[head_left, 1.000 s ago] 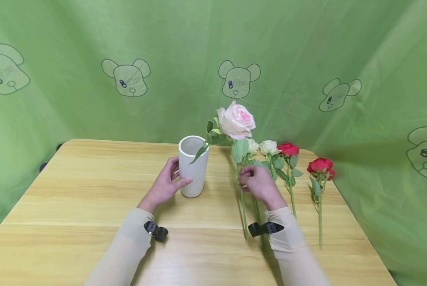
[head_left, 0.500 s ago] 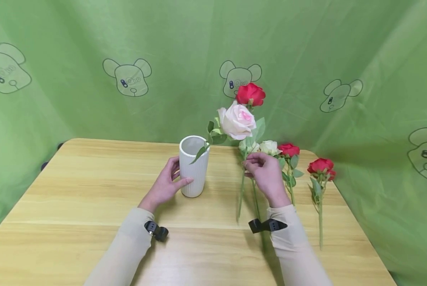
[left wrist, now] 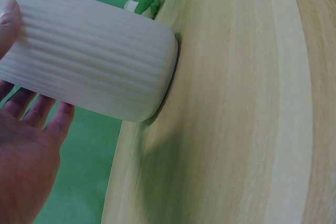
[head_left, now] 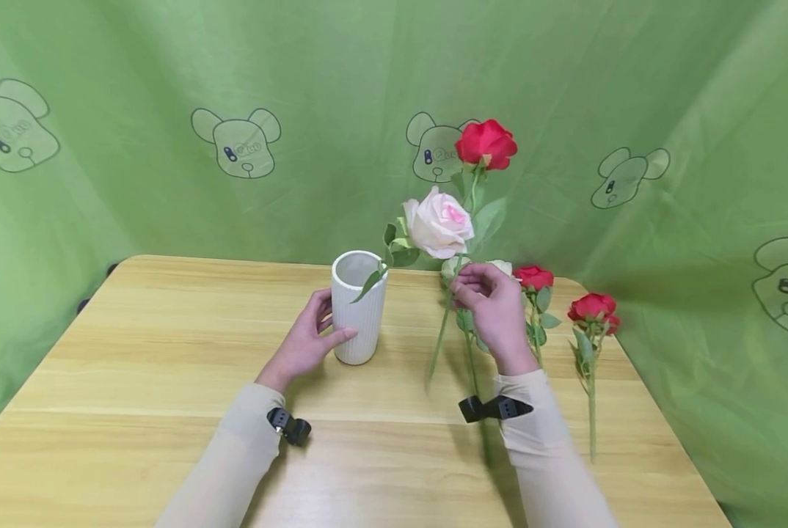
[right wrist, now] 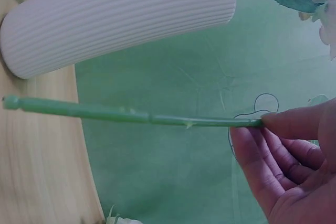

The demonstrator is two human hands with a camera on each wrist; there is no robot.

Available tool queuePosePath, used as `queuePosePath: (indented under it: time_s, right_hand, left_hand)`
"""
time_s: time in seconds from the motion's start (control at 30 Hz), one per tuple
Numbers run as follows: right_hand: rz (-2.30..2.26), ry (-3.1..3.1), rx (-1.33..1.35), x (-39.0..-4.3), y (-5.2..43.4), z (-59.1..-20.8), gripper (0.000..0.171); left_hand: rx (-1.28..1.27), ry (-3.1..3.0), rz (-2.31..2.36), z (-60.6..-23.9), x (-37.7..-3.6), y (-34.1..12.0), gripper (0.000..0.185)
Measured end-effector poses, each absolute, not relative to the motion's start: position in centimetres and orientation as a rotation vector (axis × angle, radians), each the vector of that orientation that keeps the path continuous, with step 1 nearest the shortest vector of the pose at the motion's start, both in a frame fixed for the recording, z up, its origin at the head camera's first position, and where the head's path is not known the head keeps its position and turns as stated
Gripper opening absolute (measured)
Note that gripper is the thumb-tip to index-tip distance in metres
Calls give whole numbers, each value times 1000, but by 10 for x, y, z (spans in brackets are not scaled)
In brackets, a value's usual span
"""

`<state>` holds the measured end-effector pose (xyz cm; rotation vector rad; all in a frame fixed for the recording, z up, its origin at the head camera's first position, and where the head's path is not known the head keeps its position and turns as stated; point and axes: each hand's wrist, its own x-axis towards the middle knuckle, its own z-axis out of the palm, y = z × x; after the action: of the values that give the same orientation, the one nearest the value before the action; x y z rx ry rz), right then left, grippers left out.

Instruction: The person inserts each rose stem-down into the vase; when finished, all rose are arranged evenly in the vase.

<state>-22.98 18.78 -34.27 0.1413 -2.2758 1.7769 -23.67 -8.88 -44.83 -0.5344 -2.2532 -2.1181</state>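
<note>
While my right hand [head_left: 493, 308] pinched the red rose [head_left: 486, 144] mid-stem | left hand [head_left: 304, 339] cupped the vase [head_left: 356, 308], fingers relaxed | I judged the stem light, springy, best held low

Two bare hands, left hand [head_left: 304, 343] and right hand [head_left: 496, 315]. Long beige sleeves [head_left: 225, 462] reach wrists, lower centre of head view. Black clip-like strap [head_left: 288, 427] on each wrist.
</note>
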Motion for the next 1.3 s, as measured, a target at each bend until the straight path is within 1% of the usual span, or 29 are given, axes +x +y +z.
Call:
queuePosePath:
  time_s: [0.4,0.77,1.3]
  right_hand:
    - [1865,-2194,180,-236,182,-330,28]
    - [1961,-2005,208,-240,175,-323,20]
    - [1997,-1769,286,-238,172,-315,22]
  left_hand:
    - [-529,-2260,-2120,-447,-237,-88,72]
    - [-558,-2239,-2112,-449,-238,-89,73]
    - [-566,-2241,-2091,-451,-239,-89,74]
